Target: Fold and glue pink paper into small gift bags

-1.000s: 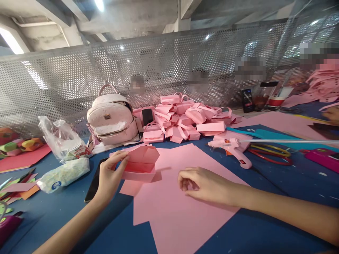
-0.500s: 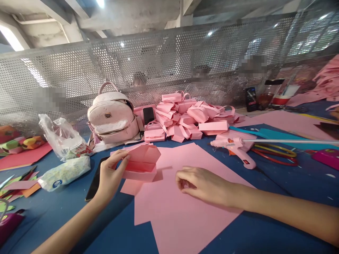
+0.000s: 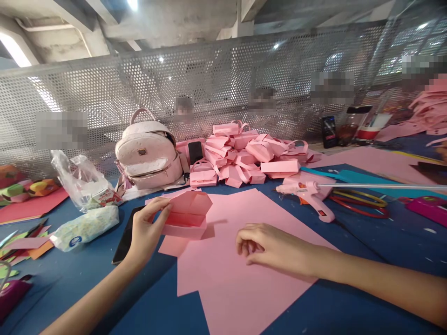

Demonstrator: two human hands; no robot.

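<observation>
My left hand (image 3: 149, 228) pinches the left side of a small pink paper box (image 3: 188, 216) whose lid flap stands raised. The box rests at the upper left of large pink paper sheets (image 3: 237, 288) on the blue table. Over the right part of the sheets is my right hand (image 3: 256, 244), its fingers curled inward; whether something small is between them cannot be made out. Just beyond my right hand lies a pink glue gun (image 3: 314, 193) with a long glue stick in its back. Behind the sheets is a heap of folded pink paper boxes (image 3: 240, 153).
A pale backpack (image 3: 148, 156) stands behind my left hand. A dark phone (image 3: 124, 237) lies partly under my left wrist. On the left are a tissue pack (image 3: 85, 228) and a plastic bag (image 3: 80, 184); rightward lie coloured cable loops (image 3: 359, 201) and a magenta tool (image 3: 428, 209).
My right hand has shifted slightly right and its fingers have curled differently. My left hand and the small box have stayed in place.
</observation>
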